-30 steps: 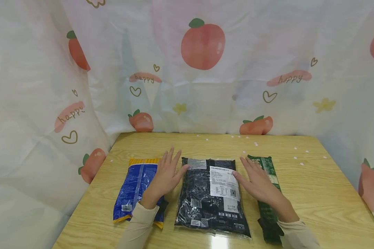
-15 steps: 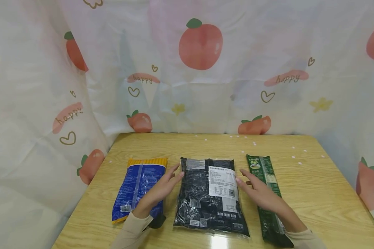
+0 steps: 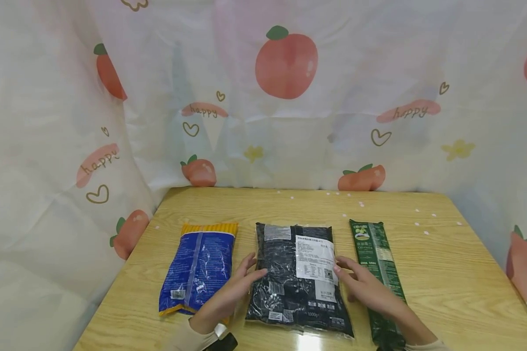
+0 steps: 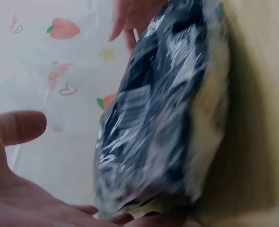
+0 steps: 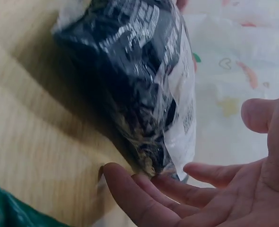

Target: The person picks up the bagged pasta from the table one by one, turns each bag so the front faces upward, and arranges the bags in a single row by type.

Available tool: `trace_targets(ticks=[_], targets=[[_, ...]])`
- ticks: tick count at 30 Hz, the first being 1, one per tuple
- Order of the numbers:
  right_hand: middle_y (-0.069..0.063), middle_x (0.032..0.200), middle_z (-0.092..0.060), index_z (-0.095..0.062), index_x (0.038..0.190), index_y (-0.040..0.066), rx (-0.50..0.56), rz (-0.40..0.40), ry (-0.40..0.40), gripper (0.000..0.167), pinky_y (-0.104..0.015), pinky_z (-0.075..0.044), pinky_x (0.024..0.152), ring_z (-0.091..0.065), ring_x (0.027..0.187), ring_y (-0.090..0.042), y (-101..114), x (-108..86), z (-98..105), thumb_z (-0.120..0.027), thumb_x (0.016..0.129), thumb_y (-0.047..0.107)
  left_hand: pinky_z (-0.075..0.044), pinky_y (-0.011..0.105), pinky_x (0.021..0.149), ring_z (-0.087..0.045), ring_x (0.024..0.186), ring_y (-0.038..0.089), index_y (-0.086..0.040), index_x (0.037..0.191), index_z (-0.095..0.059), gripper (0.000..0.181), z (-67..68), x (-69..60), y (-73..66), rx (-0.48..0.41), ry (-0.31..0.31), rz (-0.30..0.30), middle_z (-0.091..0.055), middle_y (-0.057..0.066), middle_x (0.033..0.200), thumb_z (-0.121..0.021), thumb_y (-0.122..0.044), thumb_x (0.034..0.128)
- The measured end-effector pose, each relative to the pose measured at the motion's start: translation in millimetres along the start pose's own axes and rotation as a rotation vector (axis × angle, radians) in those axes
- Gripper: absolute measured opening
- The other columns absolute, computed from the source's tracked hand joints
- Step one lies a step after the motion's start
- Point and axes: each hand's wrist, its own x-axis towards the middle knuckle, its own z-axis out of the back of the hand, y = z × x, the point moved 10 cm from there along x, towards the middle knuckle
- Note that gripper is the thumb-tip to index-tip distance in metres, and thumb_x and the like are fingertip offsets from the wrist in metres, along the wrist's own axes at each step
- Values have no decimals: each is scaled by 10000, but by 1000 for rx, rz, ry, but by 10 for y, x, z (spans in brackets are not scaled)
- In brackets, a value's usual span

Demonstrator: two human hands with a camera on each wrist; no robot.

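A plump black plastic food bag [image 3: 285, 292] with a white label lies flat in the middle of the table. My left hand [image 3: 233, 288] is at its left edge, thumb spread over the near side. In the left wrist view the fingers reach to the lower end of the bag [image 4: 148, 104], thumb raised off it. On the other side, my right hand [image 3: 371, 288] is at the right edge, fingers loosely bent. The right wrist view has those fingertips close to the edge of the bag [image 5: 125, 71]; whether they touch is hard to tell. Neither hand grips it.
Left of the black bag lies a blue bag [image 3: 199, 263] with yellow ends. A long green packet [image 3: 371, 243] lies to the right, partly under my right forearm. Small white specks dot the back of the wooden table [image 3: 456, 282]. Behind hangs a fruit-patterned curtain [image 3: 298, 141].
Both hands have come down and back towards me, from above the far corners of the black bag to its sides. The bags and the packet lie where they were.
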Motion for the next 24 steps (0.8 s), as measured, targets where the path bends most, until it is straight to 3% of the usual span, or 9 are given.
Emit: trace_targets(ticks=[5,8,12,19,23,24], targets=[[-316,1623,-291,-268,1603,7,176,-61,12,704,-458,-647,779,-459,1392,-537,-76,-23,-113,-504,1083,420,-82,836,1151,22,1543,584,-46,1652,-3,897,-49,-42,88,-128,-8,25,0,322,1696,-578,-351,1037],[-303,1621,-271,-251,1609,21,285,-92,7,681,-467,-649,791,-486,1365,-513,-125,-39,-174,-514,1087,370,-69,837,1150,64,1541,581,-39,1648,20,909,-65,-54,128,-202,-1,31,42,330,1691,-583,-322,1029],[-301,1601,-281,-256,1603,20,342,-102,-8,668,-472,-648,800,-582,1267,-403,-168,-48,-194,-519,1085,351,-131,832,1146,43,1537,592,-44,1648,6,914,-59,-66,173,-247,-1,39,41,340,1685,-593,-322,1017],[-280,1628,-273,-266,1591,3,425,-113,-11,665,-473,-641,838,-483,1397,-472,-195,-49,-179,-524,1080,342,-231,760,1185,67,1538,581,10,1630,41,929,-56,-82,193,-327,29,39,70,348,1679,-585,-289,1011],[-288,1632,-281,-278,1583,-1,434,-127,-26,687,-465,-639,855,-554,1343,-439,-211,-47,-157,-550,1067,361,-360,687,1167,39,1553,558,42,1619,36,906,-58,-77,180,-337,49,32,59,354,1678,-565,-277,1021],[-292,1633,-280,-277,1582,-3,431,-131,-29,693,-462,-639,857,-571,1327,-431,-219,-47,-153,-555,1065,364,-407,655,1149,-19,1560,547,49,1617,29,896,-58,-73,183,-337,52,31,23,354,1680,-559,-276,1024]])
